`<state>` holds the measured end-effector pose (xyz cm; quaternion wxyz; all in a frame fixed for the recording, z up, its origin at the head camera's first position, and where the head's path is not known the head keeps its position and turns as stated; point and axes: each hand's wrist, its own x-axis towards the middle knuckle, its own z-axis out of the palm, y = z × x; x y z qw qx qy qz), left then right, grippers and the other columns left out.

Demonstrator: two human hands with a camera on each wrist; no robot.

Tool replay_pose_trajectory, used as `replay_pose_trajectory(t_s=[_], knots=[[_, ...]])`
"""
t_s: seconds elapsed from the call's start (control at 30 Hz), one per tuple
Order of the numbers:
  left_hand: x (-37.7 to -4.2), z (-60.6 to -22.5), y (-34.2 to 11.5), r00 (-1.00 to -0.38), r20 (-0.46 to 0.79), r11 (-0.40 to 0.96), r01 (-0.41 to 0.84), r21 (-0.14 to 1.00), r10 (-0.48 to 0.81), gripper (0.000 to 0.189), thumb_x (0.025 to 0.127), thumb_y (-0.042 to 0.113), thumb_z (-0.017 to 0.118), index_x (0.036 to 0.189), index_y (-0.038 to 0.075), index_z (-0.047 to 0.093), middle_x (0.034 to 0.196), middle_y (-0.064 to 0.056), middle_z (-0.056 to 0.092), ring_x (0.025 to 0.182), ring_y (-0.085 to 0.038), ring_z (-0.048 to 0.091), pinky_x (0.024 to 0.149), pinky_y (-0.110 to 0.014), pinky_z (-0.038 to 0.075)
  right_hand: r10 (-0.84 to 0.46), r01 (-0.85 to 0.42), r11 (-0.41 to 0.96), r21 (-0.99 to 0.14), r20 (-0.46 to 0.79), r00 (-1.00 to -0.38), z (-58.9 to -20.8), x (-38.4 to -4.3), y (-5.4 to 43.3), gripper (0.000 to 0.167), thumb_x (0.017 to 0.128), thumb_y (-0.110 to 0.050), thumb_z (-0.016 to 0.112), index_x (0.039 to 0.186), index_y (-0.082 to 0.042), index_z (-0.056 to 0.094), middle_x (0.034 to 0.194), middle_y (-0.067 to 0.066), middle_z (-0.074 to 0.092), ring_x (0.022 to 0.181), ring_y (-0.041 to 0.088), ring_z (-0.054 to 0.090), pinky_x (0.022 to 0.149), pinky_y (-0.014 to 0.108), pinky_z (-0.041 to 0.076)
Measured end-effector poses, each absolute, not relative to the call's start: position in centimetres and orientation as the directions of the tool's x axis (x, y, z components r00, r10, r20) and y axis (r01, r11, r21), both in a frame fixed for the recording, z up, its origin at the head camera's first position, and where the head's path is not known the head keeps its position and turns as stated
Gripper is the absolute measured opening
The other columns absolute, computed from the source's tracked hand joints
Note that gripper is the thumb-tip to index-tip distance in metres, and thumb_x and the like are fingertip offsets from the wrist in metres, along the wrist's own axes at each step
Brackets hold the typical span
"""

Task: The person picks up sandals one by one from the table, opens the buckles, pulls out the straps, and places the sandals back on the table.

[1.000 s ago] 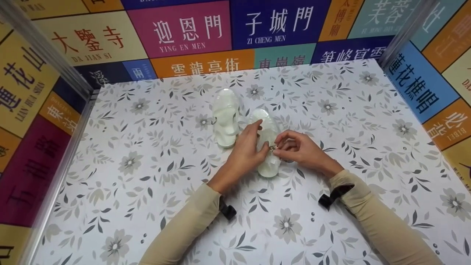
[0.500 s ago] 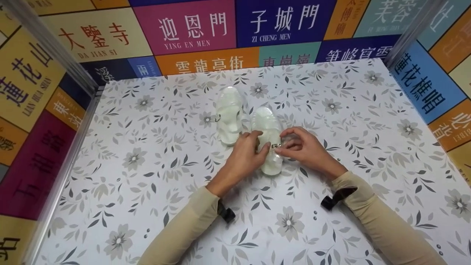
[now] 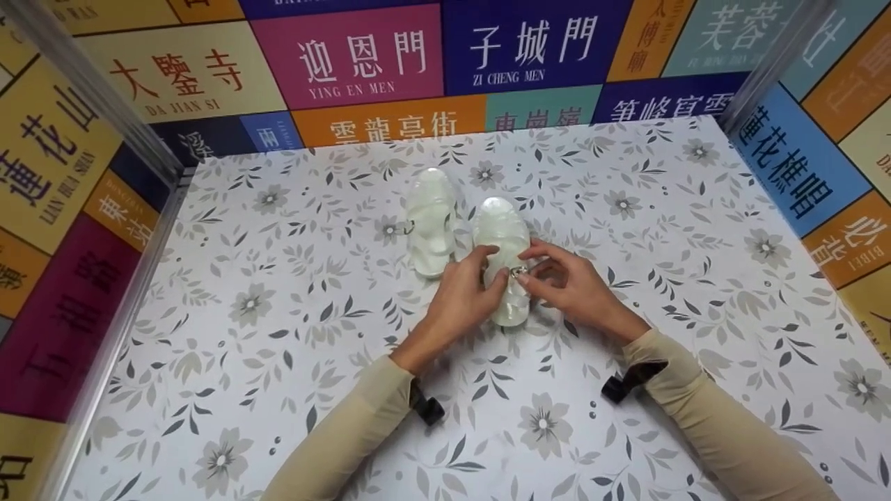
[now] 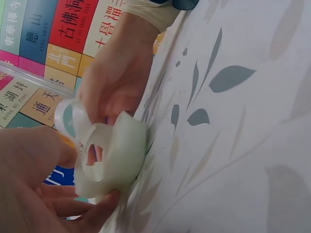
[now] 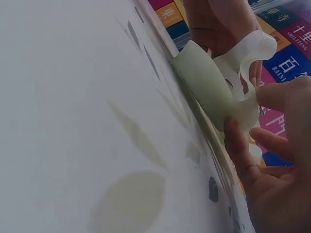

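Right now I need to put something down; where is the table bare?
Bare: the table left of the left sandal, to the left wall; right of the right hand, to the right wall; and between left sleeve and right sleeve. Crowded: mid-table, where that hand and the left hand hold the right sandal, beside the left one.

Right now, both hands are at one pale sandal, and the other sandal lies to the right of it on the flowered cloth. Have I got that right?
Not quite: the head view shows the other sandal to the left of the pale sandal, not the right. The left hand and right hand are indeed both at that one, and the cloth is flowered.
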<state>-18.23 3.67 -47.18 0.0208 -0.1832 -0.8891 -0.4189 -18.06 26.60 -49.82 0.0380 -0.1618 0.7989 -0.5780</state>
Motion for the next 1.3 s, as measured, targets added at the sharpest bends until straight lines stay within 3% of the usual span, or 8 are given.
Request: replay_pose_trajectory(t_s=[0.2, 0.33, 0.5, 0.73, 0.97, 1.07, 1.17, 1.3], knots=[[-19.4, -47.9, 5.0, -0.952, 0.220, 0.578, 0.304, 0.757, 0.213, 0.048, 0.106, 0.031, 0.067, 0.149, 0.009, 0.062, 0.116, -0.018, 0.080, 0.106, -0.031, 0.078, 0.094, -0.046, 0.061, -0.294, -0.236, 0.196, -0.952, 0.172, -0.940, -50.0, -20.4, 26.7, 0.048, 0.101, -0.006, 0.076, 0.146, -0.002, 0.058, 0.147, 0.019, 0.058, 0.110, 0.019, 0.070, 0.087, 0.022, 0.062], [-20.6, -48.4, 6.1, -0.963, 0.227, 0.566, 0.270, 0.779, 0.147, 0.047, 0.108, 0.032, 0.062, 0.150, 0.011, 0.061, 0.123, -0.020, 0.079, 0.116, -0.034, 0.076, 0.101, -0.048, 0.059, -0.270, -0.227, 0.175, -0.958, 0.175, -0.947, -50.1, -22.1, 26.7, 0.050, 0.103, -0.007, 0.073, 0.149, 0.000, 0.055, 0.150, 0.019, 0.053, 0.111, 0.018, 0.068, 0.085, 0.021, 0.060], [-22.3, -49.1, 7.9, -0.960, 0.272, 0.547, 0.261, 0.795, 0.063, 0.042, 0.111, 0.029, 0.056, 0.148, 0.010, 0.063, 0.117, -0.019, 0.079, 0.116, -0.038, 0.074, 0.102, -0.052, 0.056, -0.231, -0.204, 0.176, -0.963, 0.161, -0.960, -50.1, -24.4, 26.8, 0.049, 0.103, -0.007, 0.070, 0.150, -0.003, 0.056, 0.152, 0.015, 0.054, 0.106, 0.018, 0.067, 0.081, 0.023, 0.060], [-24.7, -49.9, 9.3, -0.957, 0.291, 0.468, 0.257, 0.845, 0.000, 0.042, 0.112, 0.025, 0.050, 0.147, 0.006, 0.063, 0.080, -0.016, 0.071, 0.109, -0.039, 0.073, 0.102, -0.053, 0.056, -0.174, -0.227, 0.215, -0.950, 0.191, -0.966, -50.1, -27.0, 26.4, 0.047, 0.103, -0.009, 0.070, 0.148, -0.006, 0.059, 0.147, 0.017, 0.059, 0.097, 0.014, 0.067, 0.075, 0.023, 0.056], [-25.9, -51.3, 8.9, -0.964, 0.265, 0.441, 0.231, 0.867, -0.017, 0.042, 0.112, 0.030, 0.048, 0.143, 0.008, 0.067, 0.074, -0.009, 0.066, 0.108, -0.035, 0.075, 0.102, -0.050, 0.057, -0.172, -0.146, 0.300, -0.943, 0.097, -0.980, -50.6, -27.7, 26.1, 0.048, 0.105, -0.023, 0.071, 0.150, -0.010, 0.058, 0.140, 0.019, 0.061, 0.098, 0.015, 0.064, 0.078, 0.023, 0.052], [-26.0, -51.5, 8.9, -0.961, 0.277, 0.442, 0.251, 0.861, 0.007, 0.043, 0.112, 0.031, 0.047, 0.143, 0.007, 0.067, 0.082, -0.013, 0.072, 0.110, -0.038, 0.074, 0.103, -0.052, 0.056, -0.162, -0.120, 0.327, -0.937, 0.069, -0.984, -50.5, -27.6, 26.1, 0.048, 0.105, -0.027, 0.071, 0.150, -0.013, 0.058, 0.139, 0.018, 0.062, 0.099, 0.016, 0.064, 0.078, 0.024, 0.052], [-25.9, -51.2, 9.2, -0.966, 0.258, 0.435, 0.234, 0.869, 0.005, 0.045, 0.112, 0.032, 0.048, 0.144, 0.006, 0.065, 0.112, -0.018, 0.079, 0.123, -0.041, 0.069, 0.112, -0.054, 0.051, -0.165, -0.110, 0.325, -0.939, 0.058, -0.985, -50.3, -27.6, 26.2, 0.049, 0.106, -0.030, 0.071, 0.151, -0.013, 0.057, 0.143, 0.015, 0.061, 0.100, 0.016, 0.064, 0.077, 0.025, 0.054], [-25.3, -49.2, 9.2, -0.985, 0.171, 0.409, 0.166, 0.897, 0.025, 0.048, 0.111, 0.032, 0.051, 0.150, 0.005, 0.060, 0.149, -0.017, 0.067, 0.142, -0.043, 0.053, 0.122, -0.056, 0.040, -0.145, -0.121, 0.352, -0.928, 0.074, -0.987, -50.0, -27.6, 26.2, 0.049, 0.108, -0.029, 0.068, 0.152, -0.011, 0.056, 0.133, 0.017, 0.064, 0.095, 0.015, 0.063, 0.074, 0.023, 0.052]])
